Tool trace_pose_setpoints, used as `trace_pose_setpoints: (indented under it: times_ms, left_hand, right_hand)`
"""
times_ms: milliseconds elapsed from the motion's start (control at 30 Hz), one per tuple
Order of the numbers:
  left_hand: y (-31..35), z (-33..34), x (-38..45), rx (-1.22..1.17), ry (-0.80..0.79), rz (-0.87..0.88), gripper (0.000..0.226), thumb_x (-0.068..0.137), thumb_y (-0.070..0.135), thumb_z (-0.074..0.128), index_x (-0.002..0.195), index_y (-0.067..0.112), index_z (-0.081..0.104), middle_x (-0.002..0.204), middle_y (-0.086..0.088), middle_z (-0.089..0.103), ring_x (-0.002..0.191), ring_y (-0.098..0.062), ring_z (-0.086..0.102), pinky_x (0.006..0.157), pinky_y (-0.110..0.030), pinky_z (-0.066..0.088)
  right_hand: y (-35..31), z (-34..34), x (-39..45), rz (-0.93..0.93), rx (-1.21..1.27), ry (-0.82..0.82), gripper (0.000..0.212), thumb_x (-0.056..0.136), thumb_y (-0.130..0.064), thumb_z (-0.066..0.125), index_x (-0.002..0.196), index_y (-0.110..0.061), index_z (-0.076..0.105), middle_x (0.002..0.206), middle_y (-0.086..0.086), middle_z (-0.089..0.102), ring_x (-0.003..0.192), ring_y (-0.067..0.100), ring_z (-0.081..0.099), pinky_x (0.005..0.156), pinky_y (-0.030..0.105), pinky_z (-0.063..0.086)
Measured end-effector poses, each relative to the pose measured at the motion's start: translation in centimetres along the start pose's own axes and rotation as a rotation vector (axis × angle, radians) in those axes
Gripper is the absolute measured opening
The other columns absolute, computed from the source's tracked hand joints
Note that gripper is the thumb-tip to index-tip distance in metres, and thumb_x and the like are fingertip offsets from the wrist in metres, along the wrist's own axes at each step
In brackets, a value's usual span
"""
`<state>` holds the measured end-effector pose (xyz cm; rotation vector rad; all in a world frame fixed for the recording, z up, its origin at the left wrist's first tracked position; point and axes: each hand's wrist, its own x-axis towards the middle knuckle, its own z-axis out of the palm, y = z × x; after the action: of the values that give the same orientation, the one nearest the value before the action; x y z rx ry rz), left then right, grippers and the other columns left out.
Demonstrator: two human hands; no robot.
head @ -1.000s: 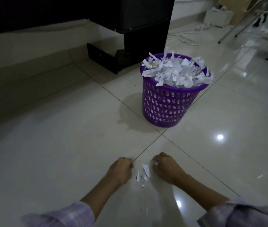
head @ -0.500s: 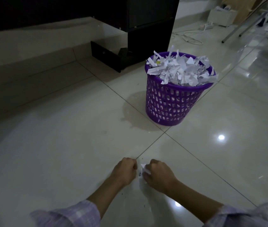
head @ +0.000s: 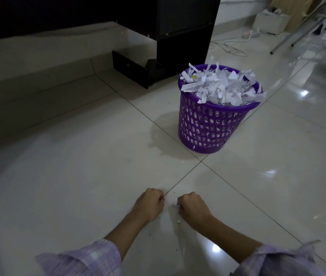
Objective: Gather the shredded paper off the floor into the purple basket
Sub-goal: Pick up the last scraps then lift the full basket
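The purple basket (head: 210,124) stands on the tiled floor ahead and to the right, heaped above its rim with white shredded paper (head: 220,87). My left hand (head: 150,204) and my right hand (head: 193,208) rest low on the floor in front of me, both curled into fists a small gap apart. A sliver of white paper shows at the right fist's fingers. A tiny white scrap (head: 178,221) lies on the tile beside the right wrist. What the left fist holds is hidden.
A dark cabinet (head: 178,36) stands behind the basket, with a low step along the left. A white cable (head: 233,46), a power strip, a white box (head: 269,22) and metal chair legs (head: 297,34) lie at the far right. Glossy tiles surround the hands.
The paper scraps that lay between my hands a second ago are off the floor. My right hand closed over them and both fists drew together; the view shifted so the basket sits further right.
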<state>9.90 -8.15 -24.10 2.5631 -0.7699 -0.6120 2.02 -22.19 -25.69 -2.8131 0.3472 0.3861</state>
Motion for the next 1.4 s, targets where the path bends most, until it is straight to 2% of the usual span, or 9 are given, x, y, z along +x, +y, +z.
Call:
trace_pose_setpoints:
  times_ms: [233,367,667,833,1000,1100,1167,1267,1400]
  left_hand:
    - [0.9,-1.2,0.7,-0.014,0.025,0.014,0.022,0.091,0.015,0.047,0.096,0.011,0.068,0.102,-0.009,0.068,0.092,-0.025,0.064,0.078,-0.029,0.051]
    - [2.0,-3.4,2.1,-0.099,0.098,0.058,0.021,0.089,0.011,0.050,0.094,0.009,0.070,0.098,-0.009,0.070,0.087,-0.025,0.064,0.078,-0.033,0.054]
    - [9.2,-13.9,5.9,-0.229,0.492,0.192,0.017,0.091,0.011,0.052,0.091,0.005,0.068,0.090,-0.006,0.068,0.079,-0.021,0.062,0.075,-0.036,0.053]
    - [12.4,-18.8,8.2,-0.257,0.647,0.247,0.017,0.092,0.013,0.052,0.101,0.009,0.066,0.100,-0.003,0.063,0.086,-0.018,0.060,0.077,-0.032,0.051]
    - [13.8,-21.0,10.4,-0.202,0.688,0.265,0.019,0.091,0.010,0.049,0.104,0.006,0.062,0.109,-0.008,0.058,0.091,-0.022,0.057,0.082,-0.040,0.051]
    - [14.2,-21.9,11.5,-0.187,0.697,0.239,0.017,0.091,0.009,0.049,0.101,0.004,0.062,0.108,-0.010,0.058,0.090,-0.022,0.057,0.082,-0.042,0.051]
    - [14.4,-22.4,12.3,-0.190,0.700,0.221,0.017,0.090,0.008,0.049,0.100,0.004,0.062,0.108,-0.010,0.058,0.090,-0.022,0.057,0.082,-0.040,0.052]
    - [14.5,-22.9,13.0,-0.218,0.695,0.189,0.017,0.090,0.006,0.048,0.099,0.004,0.062,0.107,-0.010,0.058,0.089,-0.021,0.056,0.082,-0.038,0.051]
    - [13.9,-23.3,14.3,-0.248,0.669,0.127,0.016,0.090,0.007,0.049,0.098,0.003,0.062,0.106,-0.013,0.060,0.090,-0.024,0.056,0.081,-0.035,0.048]
  right_hand:
    - [1.8,-3.0,0.8,0.064,0.210,-0.026,0.020,0.080,-0.018,0.072,0.096,-0.006,0.074,0.101,0.009,0.070,0.088,0.019,0.061,0.076,0.021,0.046]
    - [2.3,-8.0,0.4,0.104,0.409,0.045,0.014,0.081,-0.016,0.074,0.091,-0.005,0.074,0.084,0.003,0.071,0.064,0.005,0.060,0.058,0.006,0.043]
    - [1.8,-24.0,0.1,0.096,0.725,0.373,0.002,0.084,-0.015,0.070,0.084,-0.016,0.068,0.083,-0.001,0.070,0.076,0.010,0.068,0.062,0.017,0.052]
    - [3.3,-31.2,2.6,0.076,0.615,0.670,0.007,0.082,-0.016,0.075,0.087,-0.013,0.070,0.079,0.002,0.071,0.070,0.011,0.067,0.064,0.017,0.053]
    - [4.8,-35.8,6.8,0.120,0.368,0.767,0.003,0.082,-0.010,0.071,0.083,-0.008,0.069,0.085,0.014,0.072,0.063,0.015,0.063,0.059,0.019,0.053]
    - [5.5,-36.8,9.1,0.172,0.308,0.779,0.022,0.082,-0.010,0.072,0.065,-0.018,0.060,0.090,0.014,0.071,0.068,0.019,0.058,0.068,0.027,0.053]
    - [6.0,-36.8,10.3,0.179,0.271,0.702,0.011,0.085,-0.017,0.070,0.077,-0.011,0.070,0.090,0.014,0.070,0.075,0.022,0.061,0.076,0.031,0.052]
    - [6.8,-36.0,10.9,0.192,0.244,0.666,0.026,0.091,-0.028,0.060,0.093,-0.006,0.075,0.089,0.017,0.069,0.083,0.032,0.066,0.081,0.036,0.055]
    - [9.1,-35.9,10.3,0.210,0.356,0.765,0.026,0.086,-0.012,0.052,0.098,-0.006,0.074,0.100,0.017,0.071,0.092,0.031,0.065,0.085,0.038,0.055]
